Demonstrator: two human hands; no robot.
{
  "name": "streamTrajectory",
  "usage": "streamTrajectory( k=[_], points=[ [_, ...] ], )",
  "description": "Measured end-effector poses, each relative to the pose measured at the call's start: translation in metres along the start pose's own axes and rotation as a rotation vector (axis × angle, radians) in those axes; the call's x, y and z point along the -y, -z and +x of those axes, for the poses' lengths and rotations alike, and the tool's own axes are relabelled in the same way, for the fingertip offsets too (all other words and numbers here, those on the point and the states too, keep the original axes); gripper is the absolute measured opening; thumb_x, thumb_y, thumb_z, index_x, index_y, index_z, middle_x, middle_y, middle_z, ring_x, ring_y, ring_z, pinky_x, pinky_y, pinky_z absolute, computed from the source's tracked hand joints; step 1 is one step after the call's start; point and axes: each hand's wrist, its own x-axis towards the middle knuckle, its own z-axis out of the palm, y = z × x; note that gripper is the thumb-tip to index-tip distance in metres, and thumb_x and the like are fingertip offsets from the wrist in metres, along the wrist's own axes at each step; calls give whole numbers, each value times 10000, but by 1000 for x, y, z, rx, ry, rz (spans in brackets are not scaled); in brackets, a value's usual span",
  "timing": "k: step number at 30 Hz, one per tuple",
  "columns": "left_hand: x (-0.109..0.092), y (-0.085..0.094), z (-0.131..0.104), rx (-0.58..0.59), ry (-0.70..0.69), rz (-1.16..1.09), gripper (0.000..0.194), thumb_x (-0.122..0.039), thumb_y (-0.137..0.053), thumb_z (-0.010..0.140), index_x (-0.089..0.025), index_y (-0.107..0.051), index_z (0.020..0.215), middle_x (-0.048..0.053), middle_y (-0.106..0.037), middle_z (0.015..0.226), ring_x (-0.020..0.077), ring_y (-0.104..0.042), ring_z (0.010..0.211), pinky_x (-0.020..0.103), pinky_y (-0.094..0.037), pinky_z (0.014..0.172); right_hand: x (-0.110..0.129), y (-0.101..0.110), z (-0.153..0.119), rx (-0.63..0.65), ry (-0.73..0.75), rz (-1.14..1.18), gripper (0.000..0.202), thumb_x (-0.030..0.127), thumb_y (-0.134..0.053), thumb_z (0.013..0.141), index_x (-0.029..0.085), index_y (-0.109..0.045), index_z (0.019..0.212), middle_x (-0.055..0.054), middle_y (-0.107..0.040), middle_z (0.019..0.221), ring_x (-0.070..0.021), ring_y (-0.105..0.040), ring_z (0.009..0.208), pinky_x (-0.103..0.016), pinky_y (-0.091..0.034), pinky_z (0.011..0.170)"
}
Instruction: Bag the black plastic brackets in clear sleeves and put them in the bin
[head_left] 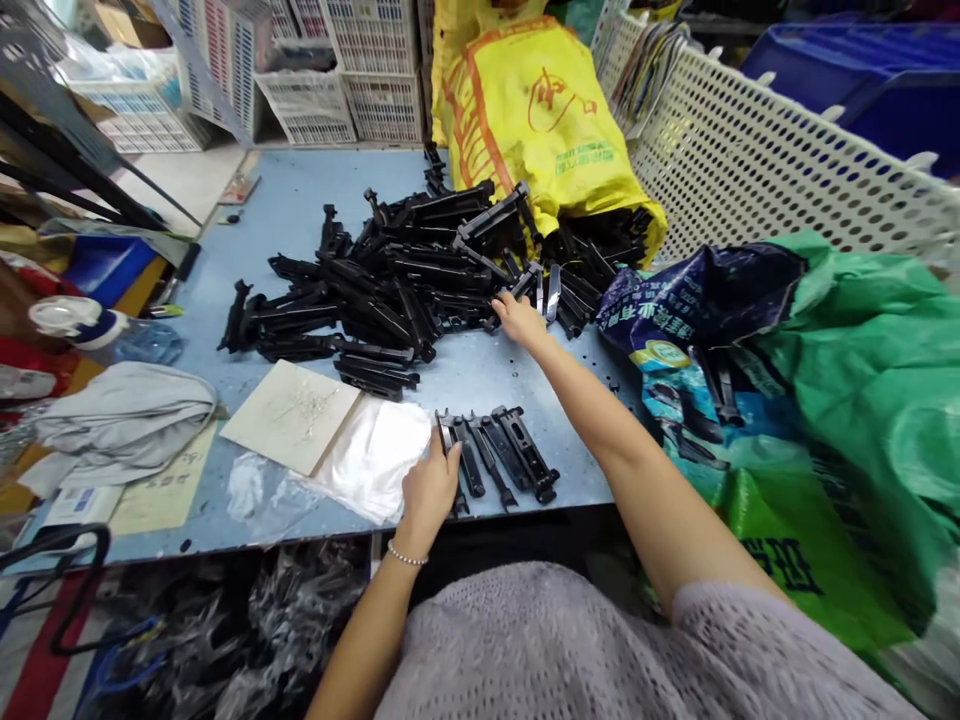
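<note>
A row of several long black parts [491, 455] lies side by side at the table's front edge. My left hand [429, 488] is closed round the leftmost part of this row, thumb on its near side. Farther off, my right hand [519, 320] reaches to the front right of a big heap of similar black parts [375, 270]. Its fingers are bent together at the end of one black part, and their tips are partly hidden among the pieces. More black parts spill from the mouth of a yellow sack [547, 120] behind the heap.
Left of the row lie a white plastic bag [390, 450], a beige square board [292, 415] and a grey cloth [127, 415]. Green and blue sacks [847, 400] bulge on the right, before a white perforated crate wall [780, 150]. A bottle [97, 325] stands left.
</note>
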Motion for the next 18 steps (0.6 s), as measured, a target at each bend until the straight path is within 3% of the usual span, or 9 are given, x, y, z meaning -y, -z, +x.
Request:
streamTrajectory(
  k=[3,5,7,10,13,15,16,18],
  points=[
    [5,9,-2,-98,-35,-87,643,-543,-293,977,-135,-418,1458,207,-712,1080,331,-693,967,442,-505,822,-18,-6,4,-92,26,103,460,505,-282,1004,190,-549,1205,-168,-630,1133,-310,-597,1037,-400,-422,867],
    [9,17,5,-176,-116,-288,560,-511,-347,976,-175,-498,1397,172,-660,1235,295,-644,1097,434,-482,934,-32,-12,-13,-163,82,234,392,480,-302,997,199,-551,1112,-121,-650,1032,-276,-597,974,-369,-422,843],
    [7,21,19,-174,-183,-552,502,-509,-418,955,-200,-566,1323,134,-642,1261,250,-633,1100,412,-469,986,-41,-17,-40,-205,142,396,331,487,-351,971,212,-529,1018,-75,-634,945,-233,-585,881,-342,-427,804],
    [-17,20,43,-15,-172,-1044,563,-575,-499,902,-184,-568,1301,124,-654,1191,209,-661,987,395,-501,954,-38,-24,-90,-150,232,675,291,514,-458,916,223,-465,926,-16,-575,841,-168,-543,741,-293,-442,708],
    [-50,23,55,249,-155,-1517,638,-666,-481,871,-173,-575,1266,122,-667,1151,224,-667,990,382,-528,896,-21,-25,-140,93,280,883,308,540,-465,921,238,-407,935,24,-553,771,-135,-523,620,-249,-431,574],
    [-63,30,54,329,-154,-1656,553,-620,-567,849,-182,-606,1184,100,-683,1091,223,-676,946,353,-543,825,-11,-18,-165,264,322,830,308,546,-409,958,240,-411,928,20,-589,765,-139,-556,605,-250,-438,559],
    [-65,35,50,319,-154,-1670,489,-555,-638,830,-190,-609,1155,78,-686,1054,205,-678,898,327,-543,785,-9,-13,-173,290,331,732,313,542,-378,976,237,-429,925,12,-609,765,-148,-577,615,-260,-446,575],
    [-62,44,41,262,-165,-1647,430,-405,-733,793,-213,-591,1151,31,-671,1001,144,-657,793,260,-522,708,-6,0,-179,189,332,475,337,529,-338,999,229,-482,950,-19,-640,793,-179,-613,683,-289,-454,636]
  ],
)
